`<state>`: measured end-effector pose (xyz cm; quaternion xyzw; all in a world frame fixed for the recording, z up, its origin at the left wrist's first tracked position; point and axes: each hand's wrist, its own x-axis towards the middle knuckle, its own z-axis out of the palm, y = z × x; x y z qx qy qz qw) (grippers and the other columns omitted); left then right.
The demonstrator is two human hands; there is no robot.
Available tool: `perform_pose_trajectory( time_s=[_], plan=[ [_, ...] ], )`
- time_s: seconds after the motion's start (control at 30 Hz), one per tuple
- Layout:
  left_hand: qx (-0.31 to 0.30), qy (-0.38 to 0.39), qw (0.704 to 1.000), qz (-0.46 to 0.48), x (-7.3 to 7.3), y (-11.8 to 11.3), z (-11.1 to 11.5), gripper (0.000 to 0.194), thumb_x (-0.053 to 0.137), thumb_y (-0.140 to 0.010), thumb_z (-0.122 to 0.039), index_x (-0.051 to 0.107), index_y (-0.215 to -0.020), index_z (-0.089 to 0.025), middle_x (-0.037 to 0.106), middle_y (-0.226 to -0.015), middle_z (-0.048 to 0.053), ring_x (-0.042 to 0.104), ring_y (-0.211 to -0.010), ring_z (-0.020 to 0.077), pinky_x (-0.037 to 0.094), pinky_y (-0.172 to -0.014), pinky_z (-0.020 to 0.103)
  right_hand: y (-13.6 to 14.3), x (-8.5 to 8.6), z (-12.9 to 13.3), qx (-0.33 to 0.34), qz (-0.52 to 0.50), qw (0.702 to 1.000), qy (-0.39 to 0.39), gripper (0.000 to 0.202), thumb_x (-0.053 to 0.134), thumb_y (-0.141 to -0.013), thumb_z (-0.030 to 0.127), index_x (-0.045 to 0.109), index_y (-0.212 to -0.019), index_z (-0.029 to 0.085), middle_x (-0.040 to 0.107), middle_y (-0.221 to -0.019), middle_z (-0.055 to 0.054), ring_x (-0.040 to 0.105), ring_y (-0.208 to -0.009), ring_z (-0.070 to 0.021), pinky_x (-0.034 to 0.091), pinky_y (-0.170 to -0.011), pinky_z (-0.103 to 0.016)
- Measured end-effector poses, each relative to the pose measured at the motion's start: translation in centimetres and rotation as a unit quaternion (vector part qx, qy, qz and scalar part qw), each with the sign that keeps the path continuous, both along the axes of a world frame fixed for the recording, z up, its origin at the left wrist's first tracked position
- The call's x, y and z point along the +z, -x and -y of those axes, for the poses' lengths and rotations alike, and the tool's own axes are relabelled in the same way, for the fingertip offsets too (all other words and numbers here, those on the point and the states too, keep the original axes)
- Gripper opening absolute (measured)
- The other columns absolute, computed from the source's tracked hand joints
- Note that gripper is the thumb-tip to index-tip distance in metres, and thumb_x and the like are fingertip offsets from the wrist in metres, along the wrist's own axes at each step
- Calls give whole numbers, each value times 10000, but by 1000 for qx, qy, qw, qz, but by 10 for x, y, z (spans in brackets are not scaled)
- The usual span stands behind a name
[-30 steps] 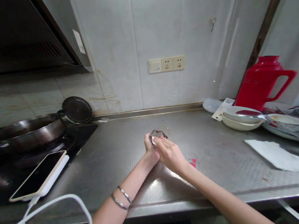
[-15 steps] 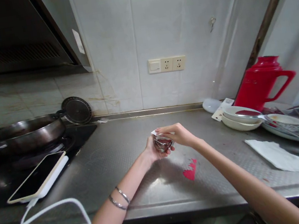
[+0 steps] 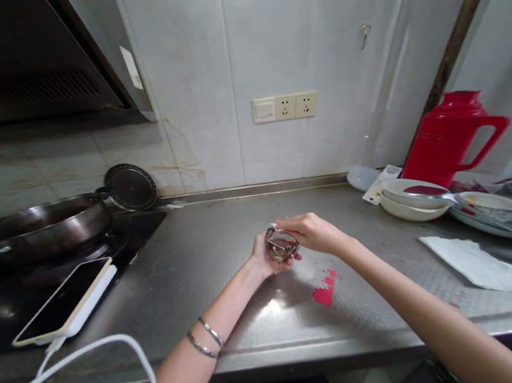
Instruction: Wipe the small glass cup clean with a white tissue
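Note:
My left hand (image 3: pixel 266 258) is closed round a small shiny glass cup (image 3: pixel 283 248) with a dark rim, holding it tilted above the steel counter. My right hand (image 3: pixel 314 233) reaches over from the right with its fingers bent down at the cup's rim. A bit of white tissue (image 3: pixel 273 225) shows at those fingertips, against the cup's far edge. How far the fingers go inside the cup is hidden. On the counter just below the hands lies a ragged, flat red scrap (image 3: pixel 325 289).
To the left, a phone on a white block (image 3: pixel 64 303) trails a white cable (image 3: pixel 139 359), beside a pan (image 3: pixel 48 227) on the stove. On the right are a folded white tissue (image 3: pixel 478 263), stacked bowls (image 3: pixel 409 206), plates and a red thermos (image 3: pixel 447 142).
Both hands and the cup have shifted slightly right. My right hand's fingers have curled further down over the rim, and less of the white tissue sticks out.

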<state>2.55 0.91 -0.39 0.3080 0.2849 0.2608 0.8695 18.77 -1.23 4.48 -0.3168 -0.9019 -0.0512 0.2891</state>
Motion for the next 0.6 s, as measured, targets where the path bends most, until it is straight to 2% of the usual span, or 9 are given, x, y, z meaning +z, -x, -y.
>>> perform_pose_trajectory(
  time_s=[0.1,0.3,0.4,0.5,0.6],
  plan=[
    [15,-1,1000,21,-4,0,-2,486,401,-794,-461,644,-778,-41,667,-650,237,594,-398,244,408,-317,291,-1,-4,7,-40,11,999,-14,218,458,-903,161,669,-942,202,728,-797,-43,678,-703,-147,472,-640,-209],
    [72,5,997,20,1,-3,3,445,395,-785,-418,643,-782,-49,651,-585,193,615,-437,258,418,-325,287,0,-7,15,-74,9,997,-13,241,418,-906,146,631,-798,180,677,-669,-34,631,-609,-138,425,-571,-209],
    [92,11,995,43,0,-5,2,435,393,-781,-408,641,-786,-51,645,-574,180,627,-469,272,414,-328,285,-1,-10,17,-71,-23,997,-23,234,425,-908,162,645,-829,187,706,-753,-50,662,-694,-154,470,-630,-221],
    [103,-1,993,51,-3,-6,0,468,363,-785,-419,646,-792,-46,652,-588,186,613,-445,255,414,-334,285,-1,-19,19,-72,-70,994,-49,230,427,-909,167,653,-944,195,720,-943,-78,680,-868,-188,524,-732,-263],
    [135,10,988,68,-5,-6,-1,477,374,-781,-425,650,-801,-37,652,-588,185,597,-422,246,415,-334,291,3,-30,24,-80,-110,987,-87,237,432,-907,165,633,-1033,175,709,-1013,-105,657,-991,-213,544,-823,-306]
  ],
)
